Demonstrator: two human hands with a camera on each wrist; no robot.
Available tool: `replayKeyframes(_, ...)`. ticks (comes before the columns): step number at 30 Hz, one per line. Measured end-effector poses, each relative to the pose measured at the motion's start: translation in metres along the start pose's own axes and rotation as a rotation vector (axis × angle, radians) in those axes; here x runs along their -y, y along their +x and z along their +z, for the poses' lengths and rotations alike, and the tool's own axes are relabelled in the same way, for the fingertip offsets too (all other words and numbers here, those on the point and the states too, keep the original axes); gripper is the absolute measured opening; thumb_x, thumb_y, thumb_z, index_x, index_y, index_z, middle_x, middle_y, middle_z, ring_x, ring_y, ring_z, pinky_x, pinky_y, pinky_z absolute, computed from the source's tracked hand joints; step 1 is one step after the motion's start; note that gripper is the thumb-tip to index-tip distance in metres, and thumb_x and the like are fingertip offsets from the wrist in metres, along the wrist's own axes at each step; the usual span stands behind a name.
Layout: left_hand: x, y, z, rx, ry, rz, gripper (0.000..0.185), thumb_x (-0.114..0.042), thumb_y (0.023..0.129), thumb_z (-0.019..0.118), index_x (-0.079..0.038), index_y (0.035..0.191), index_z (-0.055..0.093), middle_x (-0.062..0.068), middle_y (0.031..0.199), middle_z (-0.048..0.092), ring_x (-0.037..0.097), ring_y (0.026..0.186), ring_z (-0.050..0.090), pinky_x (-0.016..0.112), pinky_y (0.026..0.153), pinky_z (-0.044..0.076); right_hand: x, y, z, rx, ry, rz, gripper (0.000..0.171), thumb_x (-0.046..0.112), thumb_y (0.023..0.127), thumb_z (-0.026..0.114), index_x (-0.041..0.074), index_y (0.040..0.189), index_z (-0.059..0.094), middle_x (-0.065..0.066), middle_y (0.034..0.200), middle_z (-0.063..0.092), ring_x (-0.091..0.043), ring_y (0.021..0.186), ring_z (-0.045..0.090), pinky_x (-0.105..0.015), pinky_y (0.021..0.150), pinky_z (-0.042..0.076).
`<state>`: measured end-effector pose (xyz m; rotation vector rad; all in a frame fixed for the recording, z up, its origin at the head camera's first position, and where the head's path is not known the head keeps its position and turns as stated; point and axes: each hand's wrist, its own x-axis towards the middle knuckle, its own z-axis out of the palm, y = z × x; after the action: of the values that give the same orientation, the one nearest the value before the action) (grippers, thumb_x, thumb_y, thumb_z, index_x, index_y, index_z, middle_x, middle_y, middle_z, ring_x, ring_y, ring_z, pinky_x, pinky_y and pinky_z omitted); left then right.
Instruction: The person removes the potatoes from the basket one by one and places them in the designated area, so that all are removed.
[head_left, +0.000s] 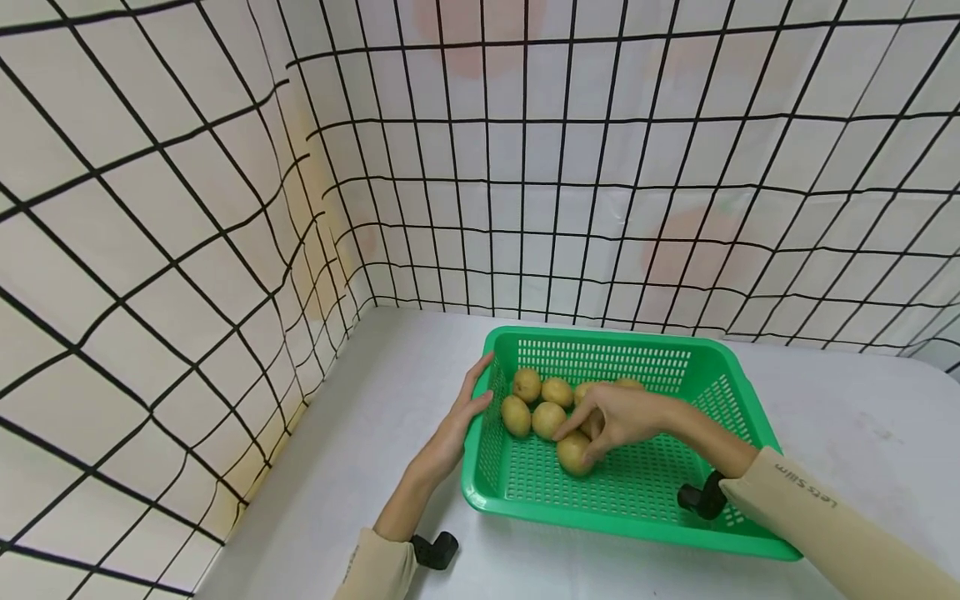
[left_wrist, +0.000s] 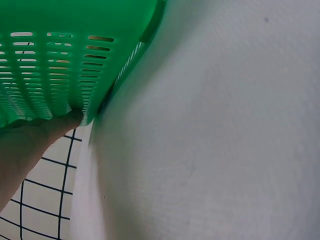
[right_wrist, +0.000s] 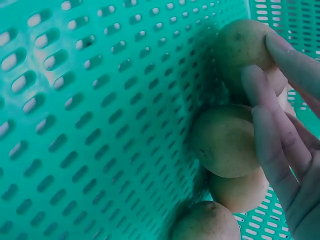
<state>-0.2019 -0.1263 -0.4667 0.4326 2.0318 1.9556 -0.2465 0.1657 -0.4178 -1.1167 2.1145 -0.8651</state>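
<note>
My left hand (head_left: 463, 417) presses flat, steadying the basket (head_left: 742, 400), while right fingers (head_left: 581, 427) pinch a potato (head_left: 573, 454) to lift.

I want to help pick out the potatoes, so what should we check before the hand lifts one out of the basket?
1. Basket flat on the table: ok.
2. Left hand steadying the basket: ok, its straight fingers press on the left wall.
3. Right hand on a potato: ok, its fingers curl over the near one.
4. Grip firm all round: cannot tell, the thumb side is hidden.
5. Other potatoes out of the way: not ok, they lie packed close beside the one held, so they might roll.
6. Way up and out free: ok, nothing is over the basket.
</note>
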Motion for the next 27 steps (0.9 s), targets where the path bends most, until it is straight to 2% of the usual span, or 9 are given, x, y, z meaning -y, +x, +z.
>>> replayKeyframes(5, -0.0015, -0.0002, 0.0004, 0.001, -0.008, 0.005, 0.056, -0.038, 0.112, 0.029, -0.047, 0.163, 0.008, 0.001, 0.175, -0.001, 0.038, 0.161, 0.007, 0.069, 0.122, 0.022, 0.0011, -0.0042, -0.0029, -0.033, -0.049, 0.036, 0.044, 0.025, 0.082, 0.089, 0.016, 0.123, 0.077, 0.001, 0.085, 0.071, -0.012, 0.066, 0.071, -0.021, 0.059, 0.055)
replayKeyframes(9, -0.0019, -0.0006, 0.0004, 0.001, -0.010, 0.005, 0.055, -0.039, 0.112, 0.029, -0.048, 0.162, 0.009, -0.001, 0.175, -0.001, 0.036, 0.161, 0.007, 0.069, 0.122, 0.022, 0.0013, -0.0072, -0.0041, -0.052, -0.076, 0.062, 0.044, 0.032, 0.081, 0.089, 0.021, 0.122, 0.078, 0.001, 0.101, 0.068, -0.005, 0.077, 0.072, -0.023, 0.067, 0.058)
replayKeyframes(15, -0.0018, -0.0010, 0.0003, -0.003, -0.006, 0.007, 0.055, -0.039, 0.111, 0.030, -0.047, 0.162, 0.009, 0.000, 0.175, -0.001, 0.037, 0.161, 0.007, 0.069, 0.122, 0.021, 0.0004, -0.0086, -0.0060, -0.028, 0.007, 0.034, 0.046, 0.029, 0.084, 0.088, 0.014, 0.125, 0.076, -0.006, 0.123, 0.070, -0.010, 0.099, 0.075, -0.025, 0.081, 0.060)
replayKeyframes(21, -0.0020, -0.0020, 0.0006, -0.002, -0.009, 0.006, 0.055, -0.040, 0.112, 0.029, -0.047, 0.162, 0.009, 0.000, 0.175, -0.001, 0.037, 0.161, 0.008, 0.069, 0.122, 0.022, -0.0021, -0.0078, -0.0074, -0.004, 0.060, -0.038, 0.048, 0.024, 0.086, 0.086, 0.007, 0.128, 0.073, -0.010, 0.123, 0.070, -0.013, 0.106, 0.073, -0.028, 0.087, 0.060)
replayKeyframes(27, -0.0006, -0.0009, 0.0002, 0.001, -0.005, 0.005, 0.055, -0.038, 0.112, 0.029, -0.047, 0.162, 0.009, -0.001, 0.175, -0.002, 0.036, 0.161, 0.007, 0.069, 0.122, 0.022, -0.0046, -0.0082, -0.0099, -0.020, 0.055, -0.091, 0.048, 0.023, 0.085, 0.086, 0.008, 0.129, 0.073, -0.005, 0.115, 0.071, -0.009, 0.104, 0.065, -0.035, 0.089, 0.059)
